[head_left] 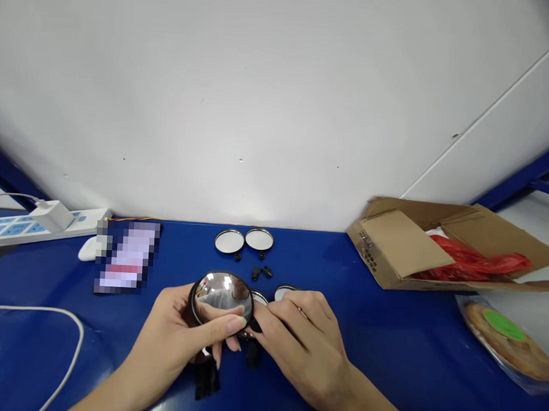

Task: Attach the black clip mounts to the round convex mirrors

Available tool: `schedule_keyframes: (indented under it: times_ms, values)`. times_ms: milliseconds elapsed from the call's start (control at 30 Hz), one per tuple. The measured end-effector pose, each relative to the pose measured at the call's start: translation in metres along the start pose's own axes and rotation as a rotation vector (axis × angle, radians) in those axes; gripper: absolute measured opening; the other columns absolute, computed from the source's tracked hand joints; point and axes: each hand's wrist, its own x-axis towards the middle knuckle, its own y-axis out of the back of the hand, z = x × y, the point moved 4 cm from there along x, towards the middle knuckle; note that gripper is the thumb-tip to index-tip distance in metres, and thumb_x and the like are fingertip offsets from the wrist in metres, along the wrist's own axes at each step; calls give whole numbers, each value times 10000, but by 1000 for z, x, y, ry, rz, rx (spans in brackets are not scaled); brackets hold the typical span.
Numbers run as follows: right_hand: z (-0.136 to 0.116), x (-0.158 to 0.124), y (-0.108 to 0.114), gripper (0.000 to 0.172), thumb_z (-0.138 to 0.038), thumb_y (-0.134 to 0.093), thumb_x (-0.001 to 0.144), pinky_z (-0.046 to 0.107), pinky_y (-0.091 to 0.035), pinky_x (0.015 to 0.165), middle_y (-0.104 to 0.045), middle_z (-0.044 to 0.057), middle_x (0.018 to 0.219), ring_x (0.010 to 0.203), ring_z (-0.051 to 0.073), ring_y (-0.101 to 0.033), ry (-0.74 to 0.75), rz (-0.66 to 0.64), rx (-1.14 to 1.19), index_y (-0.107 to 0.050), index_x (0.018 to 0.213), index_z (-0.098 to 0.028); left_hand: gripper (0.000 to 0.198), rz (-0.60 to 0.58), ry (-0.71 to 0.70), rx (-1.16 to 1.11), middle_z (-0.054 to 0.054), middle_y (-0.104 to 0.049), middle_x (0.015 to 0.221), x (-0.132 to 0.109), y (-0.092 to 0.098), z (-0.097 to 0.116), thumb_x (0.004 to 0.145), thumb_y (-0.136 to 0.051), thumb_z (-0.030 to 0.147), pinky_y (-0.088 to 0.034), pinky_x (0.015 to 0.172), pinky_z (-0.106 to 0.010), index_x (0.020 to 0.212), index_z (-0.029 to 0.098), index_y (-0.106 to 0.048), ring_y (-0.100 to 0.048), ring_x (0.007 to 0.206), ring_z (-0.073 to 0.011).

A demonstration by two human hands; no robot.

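Observation:
A round convex mirror (224, 293) with a black rim faces up in my left hand (176, 329), its thumb pressed across the face and the fingers underneath. My right hand (311, 345) is closed at the mirror's right edge, pinching a small black part (255, 326) that its fingers mostly cover. Below the mirror, a black strap-like piece (207, 380) shows. Partly hidden behind my right hand lies another round mirror (285, 291). Farther back rest two black-rimmed mirrors, one on the left (229, 242) and one on the right (259, 239), with small black fittings (262, 272) in front of them.
On the right stands an open cardboard box (401, 243) holding a red plastic bag (478, 259). A wrapped round item (509, 340) with a green label lies before it. To the left are a power strip (89, 220), a blurred-out phone (127, 259) and a white cable (76, 348).

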Motion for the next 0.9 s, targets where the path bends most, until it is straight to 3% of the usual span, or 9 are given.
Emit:
schedule_keyframes:
  times_ms: [100,200,300,367,567,667,767,900]
  values:
    - [2,-1,-2,131,-111,-722,1082,424,-497,828,-819,54,933,871,240,-664,-19,-47,53,-752,1200,-156,375,-5,55,20,-40,-744,568,2,5,1,822,-1008,526,-386,463,-240,730,195,-856,-579,461,-142]
    - [3,-1,-3,135,-90,-699,1094,407,-495,820,-814,46,951,911,236,-657,-6,-93,104,-758,1188,-167,379,-75,85,57,-28,-689,533,4,9,4,846,-989,488,-409,505,-251,679,180,-842,-550,470,-126]
    - [5,2,-3,107,-130,-661,1137,396,-484,781,-757,26,848,844,210,-631,51,-165,139,-761,1108,-157,322,-177,124,64,-38,-720,585,7,11,8,844,-986,411,-423,529,-253,683,173,-840,-567,501,-126]
    - [6,4,-4,179,-149,-620,1164,391,-461,741,-715,8,794,786,192,-603,103,-231,160,-759,1052,-158,309,-247,146,73,-42,-737,616,9,11,11,842,-984,393,-421,525,-248,695,169,-830,-557,508,-119]
    - [9,9,-1,287,-104,-543,1186,378,-451,753,-723,4,820,812,178,-589,140,-310,269,-769,1021,-166,278,-344,113,154,-48,-778,701,9,17,16,872,-964,392,-394,490,-250,754,179,-831,-514,497,-102]
    - [12,13,1,192,-204,-637,1181,366,-456,739,-752,7,864,826,177,-579,63,-265,353,-785,1062,-176,323,-337,89,161,-51,-756,632,9,18,17,907,-935,436,-444,512,-276,730,178,-860,-532,475,-115]
    - [23,13,1,159,-311,-706,1152,349,-517,778,-770,13,911,863,183,-608,-108,-216,523,-817,1104,-208,402,-298,93,119,-62,-756,621,11,19,16,920,-923,497,-498,546,-298,697,171,-849,-567,470,-128]
    - [54,6,2,161,-340,-751,1130,377,-560,802,-788,13,917,874,211,-628,-385,-63,525,-858,1237,-283,397,-34,15,90,-39,-777,694,20,35,17,928,-927,500,-507,572,-269,714,186,-811,-543,487,-99]
